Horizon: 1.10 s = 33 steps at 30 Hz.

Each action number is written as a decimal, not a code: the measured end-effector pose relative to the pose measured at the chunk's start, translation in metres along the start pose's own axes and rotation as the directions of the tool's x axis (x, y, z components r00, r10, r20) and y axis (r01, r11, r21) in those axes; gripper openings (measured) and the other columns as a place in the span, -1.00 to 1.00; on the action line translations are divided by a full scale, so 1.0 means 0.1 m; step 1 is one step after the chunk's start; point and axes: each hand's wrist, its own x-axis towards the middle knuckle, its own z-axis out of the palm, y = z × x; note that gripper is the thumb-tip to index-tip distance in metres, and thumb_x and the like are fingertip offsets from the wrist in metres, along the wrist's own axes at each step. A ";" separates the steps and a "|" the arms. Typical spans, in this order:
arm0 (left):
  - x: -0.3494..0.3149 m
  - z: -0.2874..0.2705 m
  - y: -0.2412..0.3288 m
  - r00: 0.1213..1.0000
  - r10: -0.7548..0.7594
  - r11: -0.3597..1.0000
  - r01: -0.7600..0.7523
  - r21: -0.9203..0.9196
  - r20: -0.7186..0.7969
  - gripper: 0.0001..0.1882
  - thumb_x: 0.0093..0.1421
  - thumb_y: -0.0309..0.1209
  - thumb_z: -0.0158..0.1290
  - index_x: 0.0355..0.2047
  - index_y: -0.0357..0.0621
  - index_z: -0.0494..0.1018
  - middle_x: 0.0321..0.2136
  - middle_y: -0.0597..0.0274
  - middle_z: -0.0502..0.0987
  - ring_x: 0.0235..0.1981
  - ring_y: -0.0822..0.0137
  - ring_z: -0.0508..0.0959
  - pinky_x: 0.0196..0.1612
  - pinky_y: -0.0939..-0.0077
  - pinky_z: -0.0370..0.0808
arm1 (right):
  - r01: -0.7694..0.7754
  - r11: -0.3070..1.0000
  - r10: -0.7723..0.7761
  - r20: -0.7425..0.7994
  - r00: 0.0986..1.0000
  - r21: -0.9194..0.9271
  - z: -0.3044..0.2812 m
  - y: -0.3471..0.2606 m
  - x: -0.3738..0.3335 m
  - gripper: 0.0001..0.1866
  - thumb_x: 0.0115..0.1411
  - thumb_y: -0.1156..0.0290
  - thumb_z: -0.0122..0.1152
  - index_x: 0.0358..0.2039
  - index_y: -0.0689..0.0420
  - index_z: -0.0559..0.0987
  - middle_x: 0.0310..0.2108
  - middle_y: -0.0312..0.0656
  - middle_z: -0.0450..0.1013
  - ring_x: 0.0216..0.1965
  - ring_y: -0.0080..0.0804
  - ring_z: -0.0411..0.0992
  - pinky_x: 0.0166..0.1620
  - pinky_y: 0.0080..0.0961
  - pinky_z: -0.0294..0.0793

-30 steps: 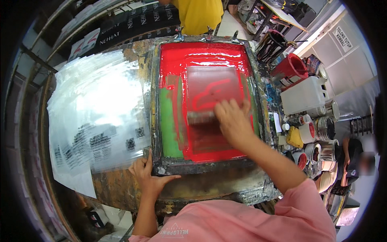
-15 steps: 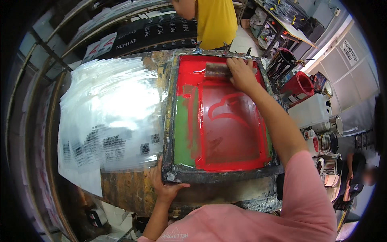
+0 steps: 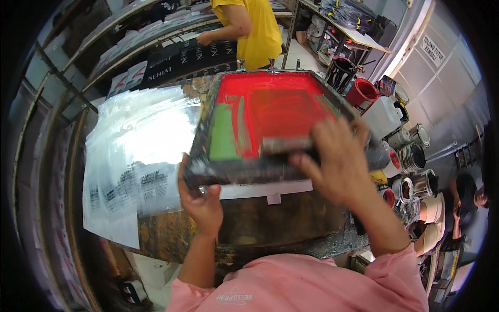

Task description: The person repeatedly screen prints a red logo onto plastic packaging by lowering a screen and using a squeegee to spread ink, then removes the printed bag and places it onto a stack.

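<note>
A dark-edged printing screen [image 3: 244,172] is tilted, its near edge raised off the worktable. My left hand [image 3: 204,207] grips its near left corner, thumb beneath and fingers up the side. My right hand [image 3: 340,164], smeared by motion, holds a squeegee [image 3: 285,145] at the near end of the mesh. Red ink [image 3: 286,112] covers most of the mesh, with a green strip [image 3: 222,132] along the left. Part of a white sheet [image 3: 244,191] with a small tab shows under the raised edge.
Printed clear plastic sheets [image 3: 140,130] are fanned out left of the screen. Clamps [image 3: 271,64] stand at its far edge. Ink cans and a white jerrycan [image 3: 382,117] line the right side. Beyond the table stands a person in a yellow shirt [image 3: 260,31]; racks [image 3: 57,67] rise at left.
The screen's near edge has come up from the table, lifted by my left hand. My right hand has brought the squeegee from the far end to the near end.
</note>
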 end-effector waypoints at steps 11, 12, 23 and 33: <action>1.70 0.05 -2.49 0.866 0.224 0.163 -0.486 0.859 0.447 -0.57 0.26 -0.26 0.25 0.11 -0.10 0.60 0.11 -0.08 0.57 0.19 -0.15 0.49 0.28 -0.14 0.33 | 0.036 0.995 -0.021 -0.159 0.987 0.090 -0.59 0.27 1.37 -0.36 0.43 -0.19 0.06 -0.43 0.22 0.55 -0.54 0.04 0.40 -0.46 0.02 0.40 -0.23 -0.23 0.34; 1.68 0.17 -2.47 0.848 0.262 0.226 -0.518 0.825 0.461 -0.58 0.26 -0.28 0.24 0.11 -0.10 0.60 0.13 -0.09 0.56 0.19 -0.15 0.49 0.29 -0.15 0.32 | 0.029 0.994 -0.014 -0.146 0.989 0.101 -0.59 0.28 1.36 -0.35 0.43 -0.20 0.04 -0.43 0.22 0.56 -0.56 0.04 0.39 -0.50 0.01 0.39 -0.29 -0.25 0.34; 1.14 -1.41 -1.25 0.941 0.248 0.579 0.047 0.814 -0.231 -0.81 0.34 -0.41 0.25 -0.22 -0.34 0.70 -0.50 0.12 0.64 -0.48 0.31 0.57 -0.32 0.37 0.50 | -0.052 0.999 0.052 -0.106 0.993 0.003 -0.56 0.34 1.24 -0.40 0.42 -0.15 0.05 -0.29 0.25 0.51 -0.48 -0.05 0.36 -0.42 -0.16 0.27 -0.15 -0.34 0.32; 0.59 -2.40 -0.35 0.905 0.367 0.049 -0.250 0.967 0.215 -0.34 0.19 -0.03 0.35 0.15 -0.22 0.54 0.11 -0.05 0.57 0.18 -0.12 0.49 0.32 -0.17 0.23 | -0.011 0.998 0.001 -0.167 0.986 -0.058 -0.31 0.26 0.93 -0.41 0.42 -0.11 0.10 -0.10 0.30 0.57 -0.22 0.10 0.53 -0.13 0.05 0.44 0.08 -0.17 0.33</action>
